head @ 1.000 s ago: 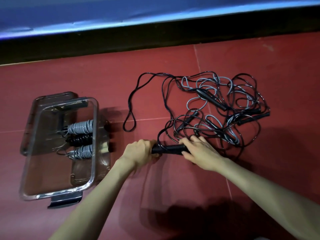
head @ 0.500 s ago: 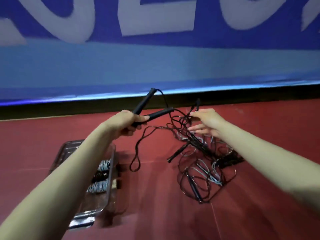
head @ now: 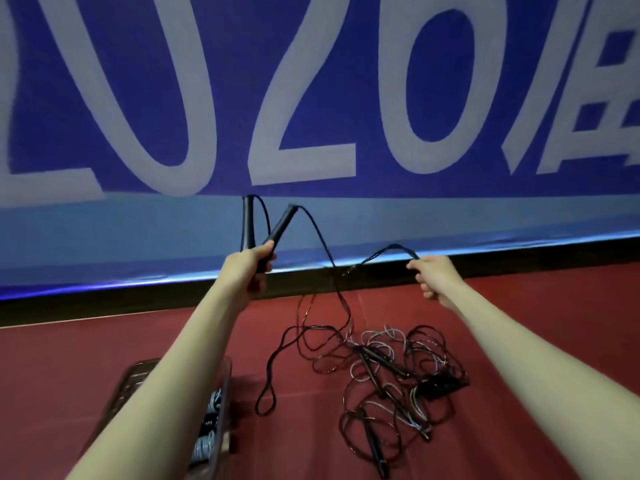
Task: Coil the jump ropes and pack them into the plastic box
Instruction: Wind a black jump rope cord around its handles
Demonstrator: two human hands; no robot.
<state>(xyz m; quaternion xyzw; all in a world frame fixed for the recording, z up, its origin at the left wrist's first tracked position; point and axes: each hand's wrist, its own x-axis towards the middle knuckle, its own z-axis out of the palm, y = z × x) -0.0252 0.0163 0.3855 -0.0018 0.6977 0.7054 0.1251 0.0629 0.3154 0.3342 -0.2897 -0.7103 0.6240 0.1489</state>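
Two black handles [head: 266, 230] of one jump rope are held up high in the left hand [head: 247, 271], whose grip is closed tight around their lower ends. The handles point upward and spread apart a little, like a V. From their tops the black cord [head: 320, 244] is let down and across to the right hand [head: 434, 277], where a bend of it is pinched in a closed grip. From there, the cord is seen to drop to the red floor [head: 69, 358], where its far loop lies beside the tangled pile [head: 391, 382] of other ropes. It cannot be told whether the cord is caught in that pile. The cord's long line runs from left to right between the hands, so the coiling can likely be done by the right hand around the handles. The plastic box [head: 221, 403], with coiled ropes [head: 207, 424] inside, is partly hidden under the left arm.
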